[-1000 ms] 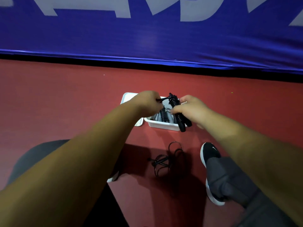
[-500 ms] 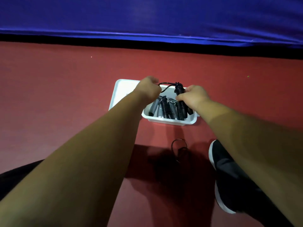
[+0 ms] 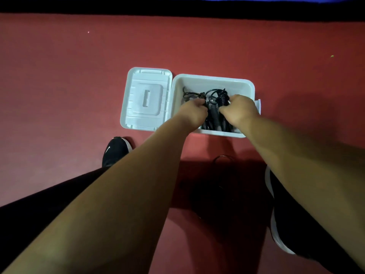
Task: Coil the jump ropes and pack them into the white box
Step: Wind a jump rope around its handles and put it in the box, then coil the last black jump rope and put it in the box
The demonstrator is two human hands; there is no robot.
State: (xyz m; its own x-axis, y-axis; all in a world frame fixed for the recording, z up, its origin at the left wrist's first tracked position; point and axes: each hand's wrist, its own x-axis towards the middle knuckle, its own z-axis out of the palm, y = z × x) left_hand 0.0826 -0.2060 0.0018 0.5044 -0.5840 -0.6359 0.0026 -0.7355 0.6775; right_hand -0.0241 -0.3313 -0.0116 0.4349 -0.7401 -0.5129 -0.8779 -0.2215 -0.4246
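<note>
Box [image 3: 213,79], white, centre frame, lid [image 3: 147,97] off beside it, holds coiled ropes [image 3: 212,115]; left hand [image 3: 194,112] and right hand [image 3: 239,110] curl round a bundle [image 3: 222,97] inside; loose rope [image 3: 223,155] below, likely still to pack.

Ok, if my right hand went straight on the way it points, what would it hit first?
Probably the far wall of the white box: the right hand, gripping a coiled jump rope, points away from you across the box. Depth is unclear, so ropes lying inside could catch first.
</note>
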